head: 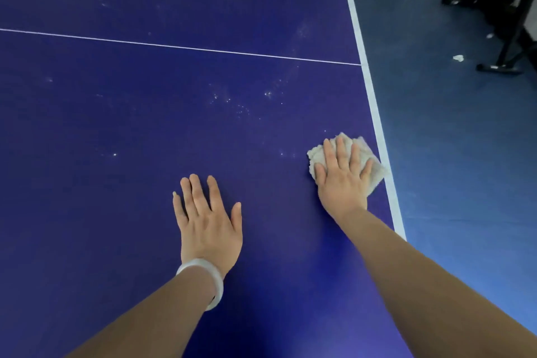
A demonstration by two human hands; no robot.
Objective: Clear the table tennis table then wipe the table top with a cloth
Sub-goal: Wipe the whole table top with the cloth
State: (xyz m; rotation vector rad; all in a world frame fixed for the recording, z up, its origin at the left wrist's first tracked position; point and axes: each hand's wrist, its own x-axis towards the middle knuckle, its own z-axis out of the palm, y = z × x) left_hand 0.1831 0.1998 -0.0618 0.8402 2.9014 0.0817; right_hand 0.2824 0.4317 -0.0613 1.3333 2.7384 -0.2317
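Note:
The dark blue table tennis table top [145,113] fills most of the view, with a thin white centre line and a white band along its right edge. My right hand [343,177] presses flat on a crumpled beige cloth [369,166] close to that right edge. My left hand [207,221] lies flat on the bare surface with fingers spread, holding nothing; a pale bangle sits on its wrist. Small white specks and smudges dot the surface beyond both hands.
Beyond the table's right edge lies blue floor [453,139]. Black metal legs of some equipment [505,49] stand at the upper right, with small white scraps [458,58] on the floor near them.

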